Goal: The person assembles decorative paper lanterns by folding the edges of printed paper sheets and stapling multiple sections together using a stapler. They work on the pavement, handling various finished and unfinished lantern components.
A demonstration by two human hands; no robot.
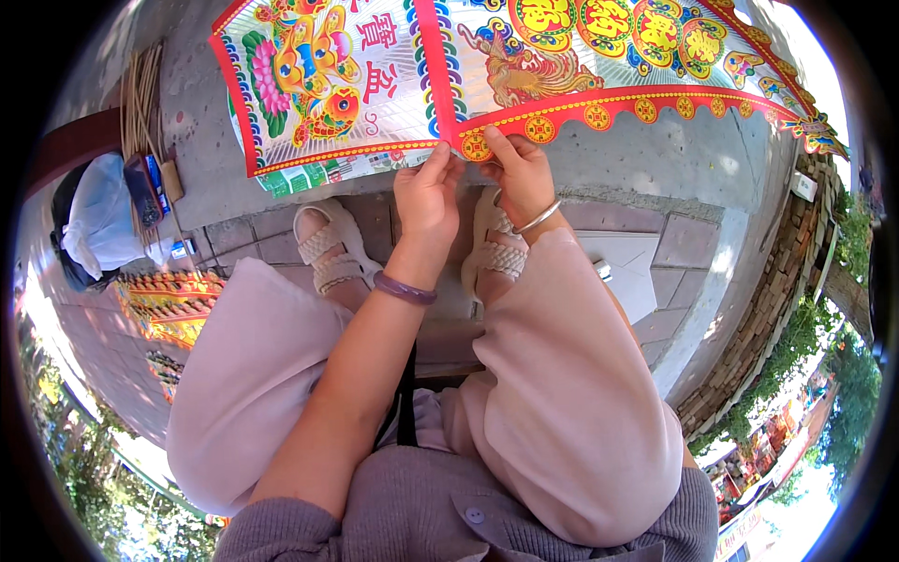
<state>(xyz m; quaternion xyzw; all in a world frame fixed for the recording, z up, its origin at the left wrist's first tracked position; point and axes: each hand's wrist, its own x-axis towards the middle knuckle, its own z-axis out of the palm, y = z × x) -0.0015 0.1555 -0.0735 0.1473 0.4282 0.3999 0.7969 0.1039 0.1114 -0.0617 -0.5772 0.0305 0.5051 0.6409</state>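
Observation:
A shiny printed paper decoration with red borders lies across the far side of the ground. Its left panel (365,94) carries a pink lotus and a yellow animal figure. On the right panel (618,80) are round emblems, a golden creature and a scalloped red lower edge. A red strip (434,56) divides the two; I cannot tell whether they are joined sheets. My left hand (429,197) pinches the lower edge at the strip's foot. Just to its right, my right hand (526,183) pinches the scalloped edge between thumb and fingers. Both hands' fingertips are partly hidden.
Green-printed paper (304,176) peeks out beneath the left panel. At left are a bundle of thin sticks (140,94), a pale plastic bag (101,211) and more colourful printed paper (164,300). A white sheet (618,262) rests on the paving beyond my right knee. Stacked bricks (763,337) border the right side.

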